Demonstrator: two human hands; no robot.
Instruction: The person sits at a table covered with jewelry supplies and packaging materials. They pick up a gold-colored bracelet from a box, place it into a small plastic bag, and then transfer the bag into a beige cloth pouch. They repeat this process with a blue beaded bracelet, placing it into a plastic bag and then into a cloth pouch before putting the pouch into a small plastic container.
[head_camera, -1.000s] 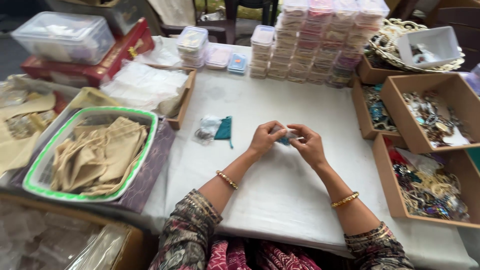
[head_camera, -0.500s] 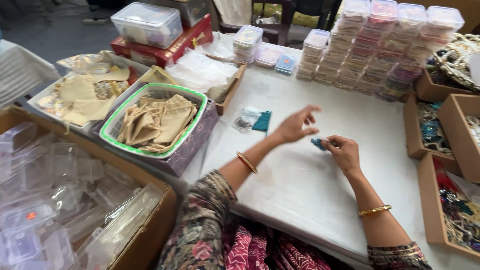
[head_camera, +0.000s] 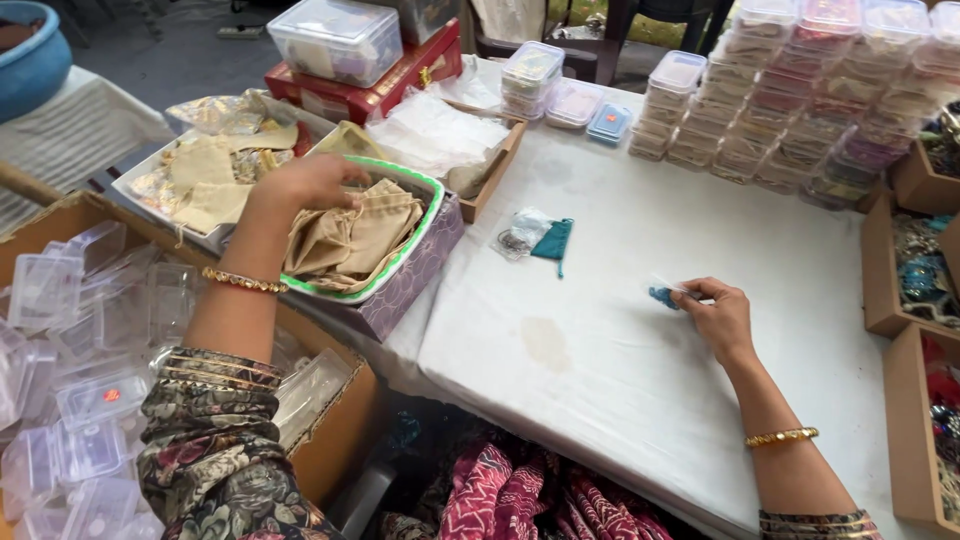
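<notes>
My left hand (head_camera: 305, 185) closes on a beige drawstring pouch (head_camera: 350, 235) in the green-rimmed tray (head_camera: 425, 195), right hand (head_camera: 720, 315) pinching a small blue packet (head_camera: 663, 295) flat against the surface (head_camera: 620, 400).

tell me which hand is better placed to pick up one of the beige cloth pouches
Left. The left hand is already over the beige pouches in the green-rimmed tray; the right hand holds a small blue item far off.

White cloth-covered table (head_camera: 620, 360), faintly stained, under even daylight. Stacks of clear lidded plastic boxes (head_camera: 800, 90) along its far edge. Open cardboard trays of trinkets (head_camera: 915, 270) at the right edge. Red flat case (head_camera: 370, 85) carrying a clear tub (head_camera: 335, 35) at far left. Carton of empty clear cases (head_camera: 70, 370) near left. Blue basin (head_camera: 30, 50) on a side table. Dark chair legs (head_camera: 610, 30) beyond.
</notes>
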